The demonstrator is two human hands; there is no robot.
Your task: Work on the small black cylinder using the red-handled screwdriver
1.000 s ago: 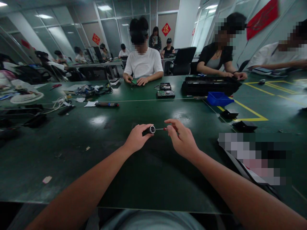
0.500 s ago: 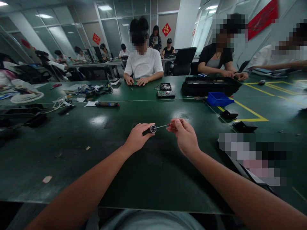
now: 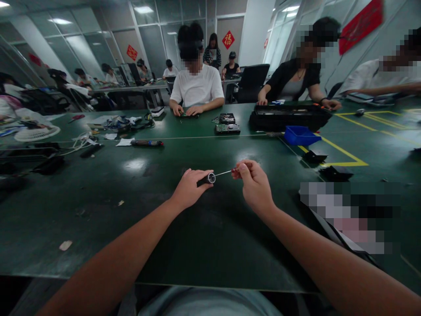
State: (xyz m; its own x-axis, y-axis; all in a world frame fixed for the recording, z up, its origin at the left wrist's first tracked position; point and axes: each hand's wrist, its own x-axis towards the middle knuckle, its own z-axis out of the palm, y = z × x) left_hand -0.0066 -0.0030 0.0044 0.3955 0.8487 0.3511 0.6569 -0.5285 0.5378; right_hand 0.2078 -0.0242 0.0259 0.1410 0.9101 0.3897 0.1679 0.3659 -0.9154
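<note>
My left hand is closed around a small black cylinder with a silvery ring at its end, held just above the green table. My right hand pinches a thin screwdriver with a reddish handle, and its metal shaft points left into the cylinder's end. The two hands are a short gap apart, at the middle of the table.
Across the table a person in a white shirt works, with others to the right. A black case, a blue tray, circuit boards, a dark tool, cables and black parts lie about.
My right hand has turned and lifted slightly, bringing the screwdriver handle higher so the shaft now slants down into the cylinder. My left hand has hardly moved.
</note>
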